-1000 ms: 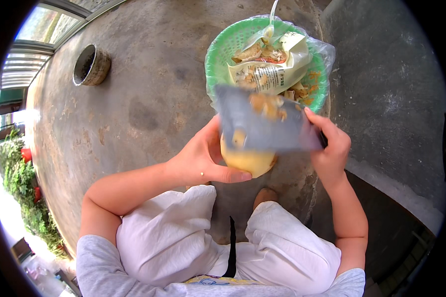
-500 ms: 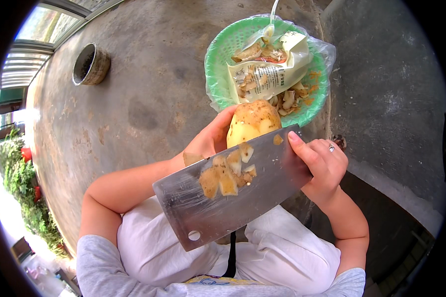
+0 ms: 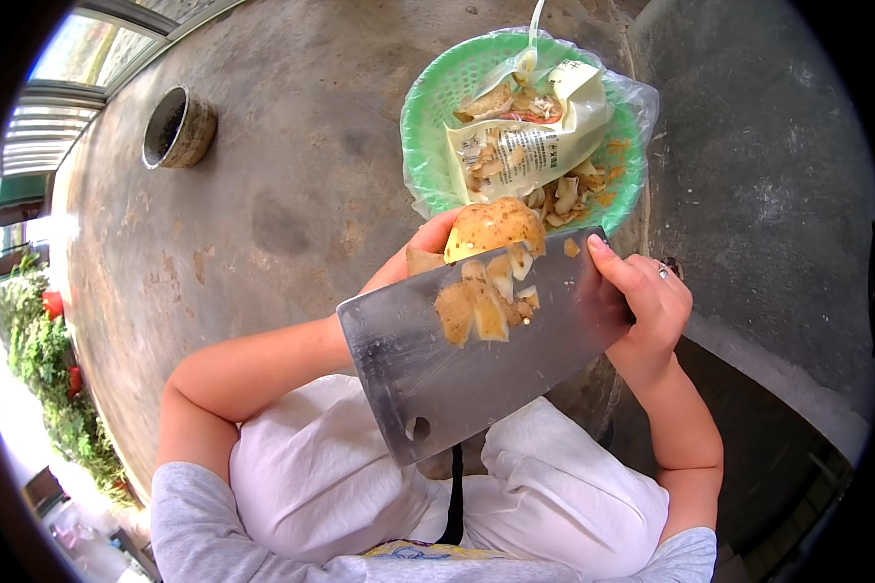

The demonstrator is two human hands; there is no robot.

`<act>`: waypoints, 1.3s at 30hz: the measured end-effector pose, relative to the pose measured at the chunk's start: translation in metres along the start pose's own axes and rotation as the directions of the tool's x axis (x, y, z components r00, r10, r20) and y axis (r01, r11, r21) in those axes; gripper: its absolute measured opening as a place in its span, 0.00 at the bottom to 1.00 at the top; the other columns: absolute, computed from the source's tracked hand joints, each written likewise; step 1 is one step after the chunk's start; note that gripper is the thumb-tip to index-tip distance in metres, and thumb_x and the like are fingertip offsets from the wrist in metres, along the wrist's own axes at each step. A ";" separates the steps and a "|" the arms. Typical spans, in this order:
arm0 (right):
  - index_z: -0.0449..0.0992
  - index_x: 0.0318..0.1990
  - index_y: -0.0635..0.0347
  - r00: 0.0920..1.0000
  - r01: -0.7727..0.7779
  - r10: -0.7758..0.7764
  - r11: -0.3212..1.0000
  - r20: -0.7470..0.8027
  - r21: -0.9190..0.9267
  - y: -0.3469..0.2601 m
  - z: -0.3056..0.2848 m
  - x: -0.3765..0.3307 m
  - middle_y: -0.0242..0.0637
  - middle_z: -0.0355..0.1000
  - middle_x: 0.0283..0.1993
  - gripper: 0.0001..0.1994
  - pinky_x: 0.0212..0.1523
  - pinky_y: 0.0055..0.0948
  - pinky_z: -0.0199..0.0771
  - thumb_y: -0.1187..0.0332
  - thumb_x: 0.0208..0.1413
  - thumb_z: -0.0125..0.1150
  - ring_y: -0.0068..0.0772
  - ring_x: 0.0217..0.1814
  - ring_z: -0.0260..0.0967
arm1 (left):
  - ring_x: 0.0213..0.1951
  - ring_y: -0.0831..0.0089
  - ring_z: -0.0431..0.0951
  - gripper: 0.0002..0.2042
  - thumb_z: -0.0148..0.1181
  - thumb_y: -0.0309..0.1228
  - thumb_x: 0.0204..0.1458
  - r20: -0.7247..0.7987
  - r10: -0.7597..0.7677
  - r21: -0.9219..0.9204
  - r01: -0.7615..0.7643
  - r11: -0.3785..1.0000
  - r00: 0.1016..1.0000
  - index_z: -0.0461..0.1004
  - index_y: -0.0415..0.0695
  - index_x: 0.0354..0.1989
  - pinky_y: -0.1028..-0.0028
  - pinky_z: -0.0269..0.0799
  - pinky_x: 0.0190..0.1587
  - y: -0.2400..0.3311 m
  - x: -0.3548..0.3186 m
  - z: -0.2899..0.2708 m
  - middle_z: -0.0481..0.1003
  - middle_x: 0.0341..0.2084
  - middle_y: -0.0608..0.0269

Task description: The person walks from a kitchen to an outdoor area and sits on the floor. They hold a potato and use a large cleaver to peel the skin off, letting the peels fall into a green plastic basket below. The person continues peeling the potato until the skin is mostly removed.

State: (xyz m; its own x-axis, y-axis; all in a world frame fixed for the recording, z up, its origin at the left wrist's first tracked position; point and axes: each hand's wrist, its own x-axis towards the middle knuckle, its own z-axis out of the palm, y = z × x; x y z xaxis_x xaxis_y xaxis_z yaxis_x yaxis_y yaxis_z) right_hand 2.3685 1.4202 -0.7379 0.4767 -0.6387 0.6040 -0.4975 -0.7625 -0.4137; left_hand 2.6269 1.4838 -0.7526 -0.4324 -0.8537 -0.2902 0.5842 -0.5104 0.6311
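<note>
While left hand (image 3: 420, 255) cups the half-peeled potato (image 3: 493, 225) from behind, right hand (image 3: 642, 301) grips a steel cleaver (image 3: 457, 364), blade flat vs. potato, peel bits stuck on it. Potato sits just below green basket (image 3: 428, 117); inside basket: crumpled white printed pkg (image 3: 520, 146), peelings, clear plastic liner.

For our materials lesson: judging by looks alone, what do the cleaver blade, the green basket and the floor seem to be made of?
Cleaver blade: probably steel, a dull grey sheen with a punched hole. Basket: likely plastic, bright green moulded mesh, lined with a clear glossy bag. Floor: apparently concrete, matt grey, mottled and stained.
</note>
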 end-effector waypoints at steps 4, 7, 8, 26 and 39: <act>0.81 0.49 0.57 1.000 -0.017 0.017 1.000 0.007 0.001 0.005 0.000 -0.001 0.29 0.58 0.18 0.25 0.19 0.26 0.56 0.84 0.39 0.68 0.27 0.17 0.58 | 0.67 0.65 0.65 0.46 0.69 0.26 0.53 0.001 0.036 0.069 -0.036 0.997 0.999 0.42 0.48 0.75 0.62 0.65 0.68 -0.002 -0.001 -0.004 0.60 0.69 0.57; 0.82 0.48 0.58 0.998 -0.062 0.062 0.998 0.024 0.002 0.006 -0.001 0.001 0.31 0.58 0.18 0.23 0.19 0.26 0.56 0.84 0.40 0.67 0.27 0.16 0.57 | 0.67 0.66 0.65 0.46 0.70 0.25 0.51 0.026 0.054 0.133 -0.057 0.990 0.998 0.44 0.45 0.74 0.62 0.65 0.67 -0.006 0.000 -0.012 0.60 0.68 0.56; 0.82 0.48 0.58 0.995 -0.088 0.088 0.996 0.036 0.002 0.006 -0.002 0.001 0.32 0.60 0.18 0.23 0.19 0.26 0.58 0.84 0.40 0.67 0.28 0.17 0.59 | 0.67 0.67 0.65 0.46 0.71 0.24 0.50 0.035 0.055 0.192 -0.061 0.979 0.998 0.45 0.44 0.74 0.62 0.65 0.67 -0.001 0.000 -0.010 0.61 0.68 0.57; 0.80 0.55 0.56 0.998 0.038 -0.039 0.999 0.053 0.024 -0.017 0.004 -0.002 0.29 0.62 0.24 0.26 0.22 0.27 0.62 0.76 0.43 0.68 0.27 0.21 0.62 | 0.70 0.68 0.61 0.42 0.67 0.23 0.56 -0.196 -0.043 -0.002 0.044 0.999 0.980 0.46 0.48 0.75 0.63 0.60 0.70 0.019 0.018 0.014 0.60 0.69 0.61; 0.78 0.54 0.60 0.991 0.111 -0.110 0.994 0.076 -0.015 -0.019 -0.003 0.006 0.28 0.63 0.23 0.27 0.22 0.26 0.61 0.78 0.40 0.67 0.28 0.20 0.62 | 0.72 0.65 0.58 0.49 0.72 0.28 0.53 -0.029 0.114 -0.298 -0.117 0.947 0.993 0.41 0.52 0.76 0.59 0.58 0.71 -0.015 0.023 -0.001 0.55 0.72 0.61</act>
State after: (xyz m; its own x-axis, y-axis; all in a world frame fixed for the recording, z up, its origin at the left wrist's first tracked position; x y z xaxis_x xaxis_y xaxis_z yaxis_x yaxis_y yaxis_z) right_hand 2.3791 1.4313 -0.7243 0.5821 -0.5573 0.5921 -0.4521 -0.8271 -0.3340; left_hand 2.6090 1.4718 -0.7699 -0.3432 -0.9089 -0.2369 0.8089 -0.4142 0.4173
